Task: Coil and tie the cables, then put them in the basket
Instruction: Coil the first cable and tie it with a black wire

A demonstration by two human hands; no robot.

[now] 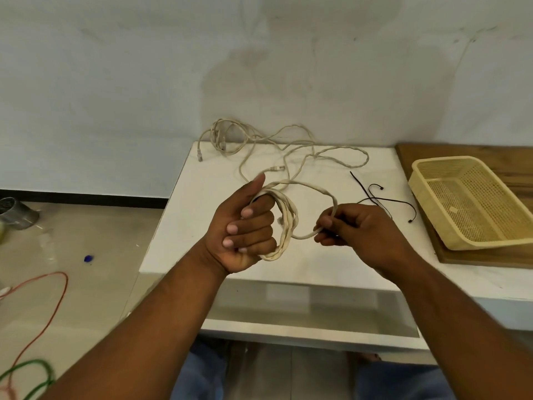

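Inspection at the coiling step. The left hand (245,226) is closed round several loops of the cream cable (285,226), thumb raised, and holds the coil above the near half of the bench (184,226). The right hand (354,229) pinches the running strand just beside the coil and shapes a further, wider loop. The uncoiled length (291,145) lies in a loose tangle along the far edge of the bench, with one connector (200,155) at the far left corner and another (277,168) lying among the strands. The black ties (375,197) lie near the right edge of the bench, between the right hand and the basket (432,226). The basket rests on a wooden board (490,157) to the right and appears empty.

- **Snagging:** the crossed strands at the far edge are likely to knot or catch a connector when drawn in, jerking the coil.
- **Uneven coil:** the loop in hand looks larger than those already held, which would make a slack bundle that slips from the fingers.
- **Displaced ties:** the trailing length may sweep across the ties and drag them off the bench.
- **Coil springing open:** tying needs a free hand, and this stiff cable may open once the grip is eased.

No tie is yet applied.
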